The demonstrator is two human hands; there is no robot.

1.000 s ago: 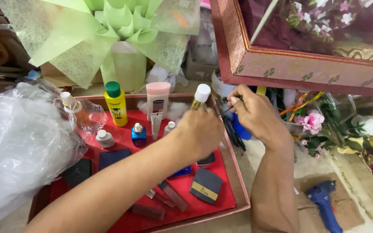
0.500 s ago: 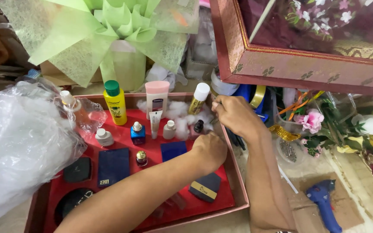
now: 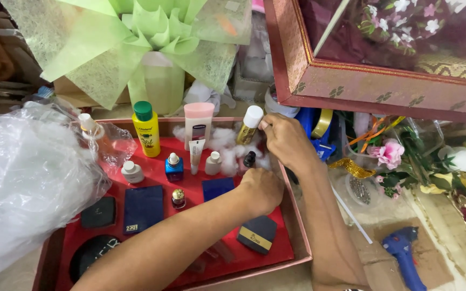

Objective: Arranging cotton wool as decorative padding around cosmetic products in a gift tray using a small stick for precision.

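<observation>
A shallow red tray (image 3: 292, 215) holds cosmetics: a yellow bottle with a green cap (image 3: 146, 129), a pink tube (image 3: 198, 126), a small blue bottle (image 3: 173, 167), dark compacts and a navy case (image 3: 142, 209). My right hand (image 3: 287, 141) pinches a gold bottle with a white cap (image 3: 249, 125) at the tray's far right corner, among white cotton fluff (image 3: 223, 139). My left hand (image 3: 262, 188) rests curled on the tray just below a small dark bottle (image 3: 249, 159); nothing shows in its fingers.
Crumpled clear plastic (image 3: 22, 178) covers the tray's left side. A green mesh-wrapped gift (image 3: 146, 43) stands behind. A maroon box (image 3: 384, 81) overhangs at the upper right, with artificial flowers (image 3: 389, 153) below it and a blue glue gun (image 3: 403, 253) on cardboard.
My left hand has slid down from the bottles at the back to the tray's right middle. My right hand has moved left from the tray's edge onto the gold bottle.
</observation>
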